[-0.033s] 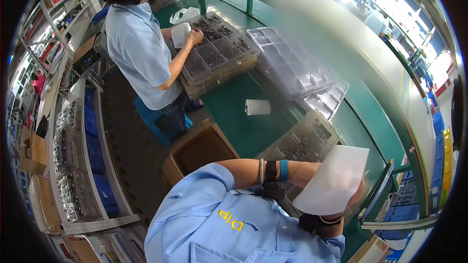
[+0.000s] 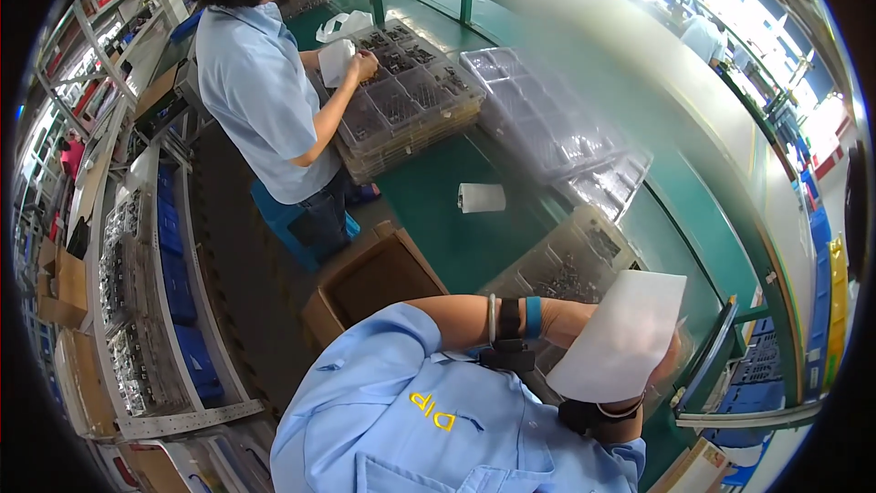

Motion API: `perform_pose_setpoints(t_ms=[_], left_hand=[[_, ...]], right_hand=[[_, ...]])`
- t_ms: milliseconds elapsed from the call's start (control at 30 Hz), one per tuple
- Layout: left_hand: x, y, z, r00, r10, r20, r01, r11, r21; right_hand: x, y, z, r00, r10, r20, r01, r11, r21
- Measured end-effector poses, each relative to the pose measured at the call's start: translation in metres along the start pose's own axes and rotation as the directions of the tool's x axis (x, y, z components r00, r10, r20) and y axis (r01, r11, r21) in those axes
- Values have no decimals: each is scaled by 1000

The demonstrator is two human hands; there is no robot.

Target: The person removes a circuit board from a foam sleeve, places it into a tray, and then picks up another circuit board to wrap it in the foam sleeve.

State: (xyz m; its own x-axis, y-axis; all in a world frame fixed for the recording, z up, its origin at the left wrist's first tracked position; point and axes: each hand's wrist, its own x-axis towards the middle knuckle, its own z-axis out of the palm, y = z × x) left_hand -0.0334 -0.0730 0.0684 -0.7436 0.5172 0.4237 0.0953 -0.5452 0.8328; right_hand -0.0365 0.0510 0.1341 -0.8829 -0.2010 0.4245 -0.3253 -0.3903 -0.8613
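Note:
A white sheet of paper (image 2: 622, 338), slightly curved, stands up in front of my hands. Behind its right edge is my right hand (image 2: 672, 358), which grips the sheet; most of its fingers are covered by it. My left hand (image 2: 564, 319) reaches in from the left, and its fingers vanish behind the same sheet. Beyond the hands lies a clear compartment tray (image 2: 547, 267) holding many small metal parts. Whether my left fingers touch the paper or the parts is hidden.
Left of the tray stands an open cardboard box (image 2: 379, 269). A white paper roll (image 2: 481, 198) lies on the green bench (image 2: 429, 237). Stacked clear trays (image 2: 547, 119) sit farther back. A co-worker (image 2: 260, 100) holds white paper over another tray stack (image 2: 411, 119).

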Motion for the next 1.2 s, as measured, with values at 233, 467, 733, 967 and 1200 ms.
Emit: perform_pose_setpoints(t_ms=[233,467,733,967,1200], left_hand=[[0,-13,-5,982,-152,109,185,887,-424],[-17,-11,-15,935,-225,-273,143,946,-290],[8,-10,-6,900,226,-372,-136,958,253],[-13,-4,-3,974,-201,-103,93,771,-630],[-3,-22,-14,991,-123,-61,115,985,-126]], right_hand=[[-5,3,-1,977,204,-65,-166,915,369],[1,-10,-29,965,153,213,183,191,-964],[13,60,-27,978,-25,207,122,876,-467],[13,33,-12,875,-72,479,-328,641,694],[4,45,-69,917,-116,382,-194,705,682]])
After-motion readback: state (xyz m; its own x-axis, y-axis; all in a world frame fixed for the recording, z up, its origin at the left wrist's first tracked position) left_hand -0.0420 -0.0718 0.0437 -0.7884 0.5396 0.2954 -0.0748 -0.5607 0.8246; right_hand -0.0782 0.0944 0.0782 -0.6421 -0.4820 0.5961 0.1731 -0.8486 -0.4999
